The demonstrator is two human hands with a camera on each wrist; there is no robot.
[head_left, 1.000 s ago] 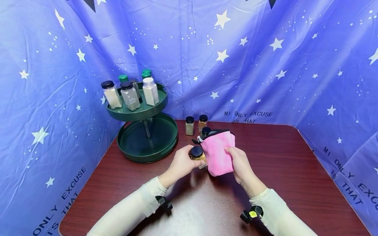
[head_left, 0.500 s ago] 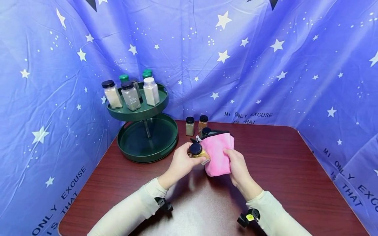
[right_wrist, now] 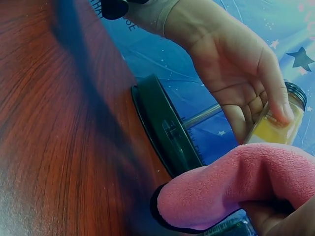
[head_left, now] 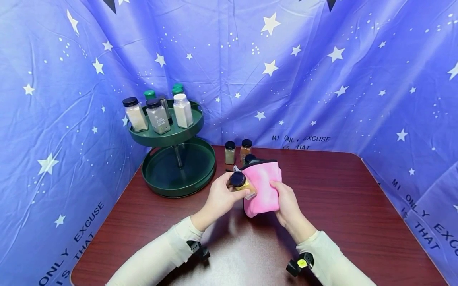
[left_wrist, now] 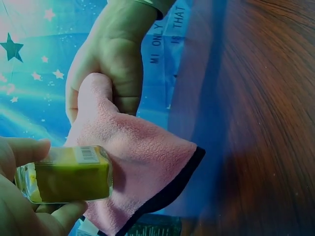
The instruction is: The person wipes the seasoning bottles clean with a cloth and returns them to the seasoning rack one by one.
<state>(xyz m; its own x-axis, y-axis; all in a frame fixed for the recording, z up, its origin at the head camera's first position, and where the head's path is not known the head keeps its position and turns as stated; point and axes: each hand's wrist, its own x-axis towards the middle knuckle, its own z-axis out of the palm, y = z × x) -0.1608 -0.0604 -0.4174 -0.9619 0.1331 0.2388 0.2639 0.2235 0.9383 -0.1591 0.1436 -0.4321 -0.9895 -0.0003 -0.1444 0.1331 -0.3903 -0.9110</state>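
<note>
My left hand grips a small glass spice jar with a black lid and yellow contents, tilted above the table. Thumb and fingers press on opposite sides of the jar in the left wrist view. My right hand pinches a pink cloth with a dark edge, the thumb lying on its front. In the head view the cloth hangs right beside the jar and overlaps it; whether they touch is hard to tell. The right hand's other fingers are mostly hidden behind the cloth.
A green two-tier turntable stands at the left, with several spice jars on its upper tier. Behind the cloth stand a greenish jar, an orange-brown jar and a partly hidden black-lidded jar. A starry blue curtain surrounds the table.
The jar has been raised slightly and tilted, its base swinging toward the cloth. My right hand and the cloth have shifted a little left, and the cloth's lower edge has folded differently.
</note>
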